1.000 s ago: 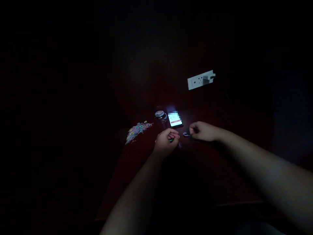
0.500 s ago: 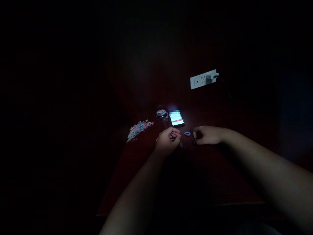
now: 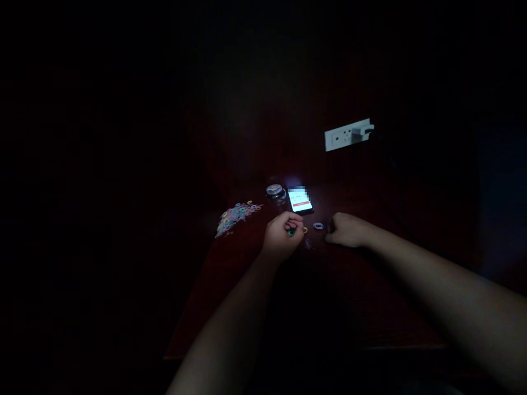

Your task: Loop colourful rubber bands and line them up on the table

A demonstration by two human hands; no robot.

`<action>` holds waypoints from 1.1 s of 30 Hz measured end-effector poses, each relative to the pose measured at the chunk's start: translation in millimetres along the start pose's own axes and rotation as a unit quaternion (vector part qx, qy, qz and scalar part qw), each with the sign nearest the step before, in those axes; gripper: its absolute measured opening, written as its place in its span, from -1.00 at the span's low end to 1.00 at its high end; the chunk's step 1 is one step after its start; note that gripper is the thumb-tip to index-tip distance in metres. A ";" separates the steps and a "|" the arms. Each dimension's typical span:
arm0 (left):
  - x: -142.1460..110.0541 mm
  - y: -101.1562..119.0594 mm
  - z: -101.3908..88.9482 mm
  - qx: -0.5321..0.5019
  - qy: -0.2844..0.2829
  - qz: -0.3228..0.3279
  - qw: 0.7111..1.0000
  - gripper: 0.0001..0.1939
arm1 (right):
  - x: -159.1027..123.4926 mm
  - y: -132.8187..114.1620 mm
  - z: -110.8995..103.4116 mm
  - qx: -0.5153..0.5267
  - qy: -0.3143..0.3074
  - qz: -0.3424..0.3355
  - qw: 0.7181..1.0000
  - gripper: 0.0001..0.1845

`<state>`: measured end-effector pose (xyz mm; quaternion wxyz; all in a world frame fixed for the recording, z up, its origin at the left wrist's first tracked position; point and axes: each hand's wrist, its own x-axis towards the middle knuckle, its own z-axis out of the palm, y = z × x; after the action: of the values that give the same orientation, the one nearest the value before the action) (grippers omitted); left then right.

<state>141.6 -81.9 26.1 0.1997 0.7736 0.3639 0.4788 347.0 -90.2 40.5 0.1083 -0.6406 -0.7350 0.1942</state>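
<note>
My left hand (image 3: 283,237) rests on the dark red table, its fingers curled in and closed. A green band (image 3: 291,232) and a yellow band (image 3: 305,230) show beside its fingertips; what the fingers hold, if anything, is hard to see. To the right, my right hand (image 3: 348,230) is closed with its fingertips down at the tabletop, and whatever is in them is hidden. Between the hands lies a small ring of purple elastic bands (image 3: 318,226). A few thin purple bands (image 3: 308,244) lie loose just nearer to me.
A heap of small multicoloured elastic bands (image 3: 235,219) lies at the table's left edge. Behind my left hand stand a lidded clear jar (image 3: 275,195) and a lit phone (image 3: 301,202). A white wall socket (image 3: 340,136) holds a plug. The surroundings are very dark.
The view has shifted slightly, moving the scene a little to the right. My right hand has drawn its fingers in and turned slightly; my left hand stays almost in place.
</note>
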 end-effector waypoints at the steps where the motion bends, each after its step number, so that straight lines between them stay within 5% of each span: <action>1: 0.5 0.3 -0.5 -0.002 0.005 -0.001 1.000 -0.87 | 0.3 -0.8 0.8 0.003 0.007 0.011 1.000 -0.80; 10: 1.6 0.7 -4.1 0.001 0.036 0.011 0.999 -0.87 | 7.3 4.6 -0.6 0.025 0.023 0.043 0.999 -0.73; 18: 7.8 -14.2 -16.6 0.036 0.145 0.003 0.989 -0.88 | 18.4 19.0 0.5 0.027 0.036 0.025 0.999 -0.72; 21: 6.1 -28.1 -31.3 0.137 0.167 -0.095 0.972 -0.80 | 19.7 21.9 1.9 0.017 0.032 0.016 0.999 -0.73; 25: -15.5 -47.6 -56.0 0.255 0.122 -0.235 0.930 -0.68 | 21.7 23.8 2.2 0.008 0.031 0.004 0.999 -0.71; 33: -49.1 -67.8 -106.4 0.353 0.058 -0.347 0.867 -0.53 | 22.0 24.4 4.7 0.012 0.034 -0.005 0.999 -0.74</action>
<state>8.5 -78.8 1.4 0.0451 0.5875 0.7644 0.2618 363.6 -66.7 24.0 0.1421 -0.6420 -0.7315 0.1804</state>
